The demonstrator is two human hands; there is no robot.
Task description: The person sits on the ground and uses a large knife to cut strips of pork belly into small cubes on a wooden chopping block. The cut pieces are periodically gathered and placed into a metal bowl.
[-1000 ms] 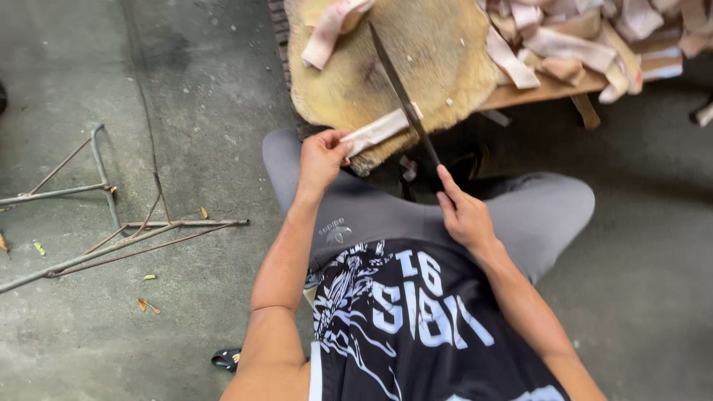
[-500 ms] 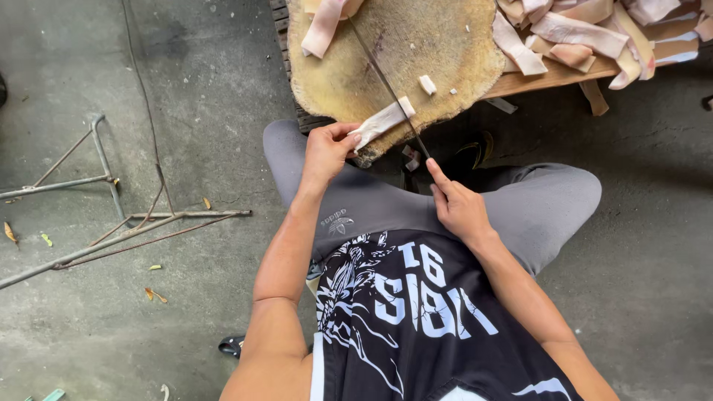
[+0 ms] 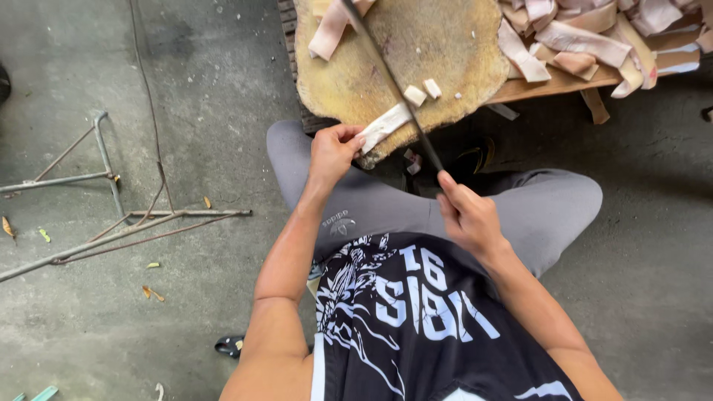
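Note:
A round, worn wooden chopping block (image 3: 445, 52) lies in front of my knees. My left hand (image 3: 332, 151) grips one end of a pale strip of fatty meat (image 3: 384, 126) that rests on the block's near edge. My right hand (image 3: 468, 215) is closed on the handle of a long dark knife (image 3: 394, 82); its blade runs up across the block, just over the strip's far end. Two small cut white pieces (image 3: 422, 92) lie beside the blade. Another pale strip (image 3: 330, 30) lies at the block's far left.
A heap of pale meat strips (image 3: 594, 37) covers a low wooden board (image 3: 549, 85) to the right of the block. Thin metal rods and a bent frame (image 3: 111, 200) lie on the grey concrete floor to my left. A dark sandal (image 3: 230, 345) sits near my hip.
The knife blade has shifted leftward and farther up the block, and a second small cut piece now lies beside it. My left hand still holds the strip; the view has tilted slightly.

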